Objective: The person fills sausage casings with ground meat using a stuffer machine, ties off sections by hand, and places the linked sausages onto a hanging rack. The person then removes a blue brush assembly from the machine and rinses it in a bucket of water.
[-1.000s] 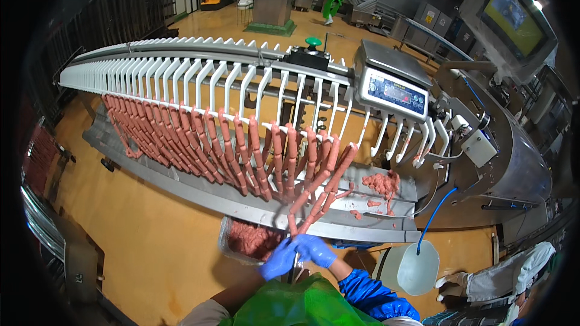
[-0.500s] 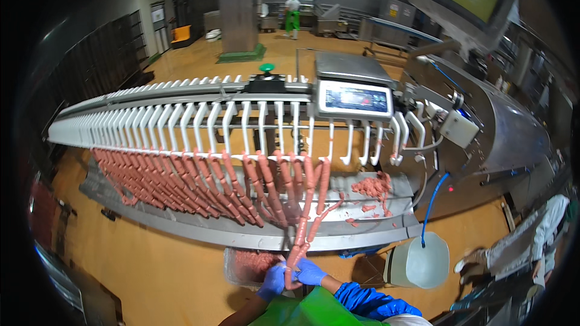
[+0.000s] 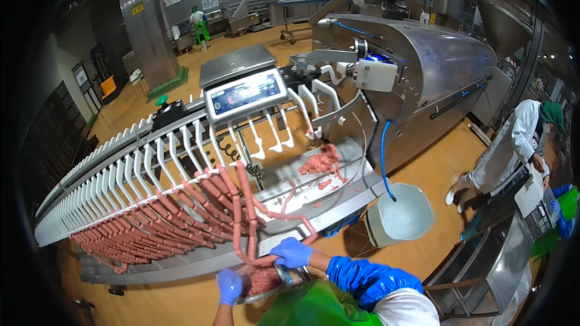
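Evidently the right hand [image 3: 292, 253] has its gloved fingers closed on a linked sausage chain [image 3: 237, 229], gripping the low bend near the person's body; holding it there seems to support the slack and draw the strands outward. The left hand [image 3: 229, 286] is off the chain, beside the near-left edge of a clear tub [image 3: 293, 277]; its fingers look curled, but I cannot tell whether they grip the rim.

Raw meat [image 3: 261, 280] lies in that tub, which sits just below the long metal tray [image 3: 181, 273], probably so scraps can be dropped close by. From the hand the chain rises over the tray's edge to the white hooks [image 3: 57, 220], where further loops hang side by side, likely spaced to keep the strands from tangling. Loose meat scraps [image 3: 320, 162] lie on the tray, whose place under the hooks presumably lets it catch what falls.

Farther out, a scale [image 3: 237, 64] sits above the rail, its display facing the person, and a blue hose [image 3: 383, 160] runs down into a pale bucket [image 3: 373, 223].
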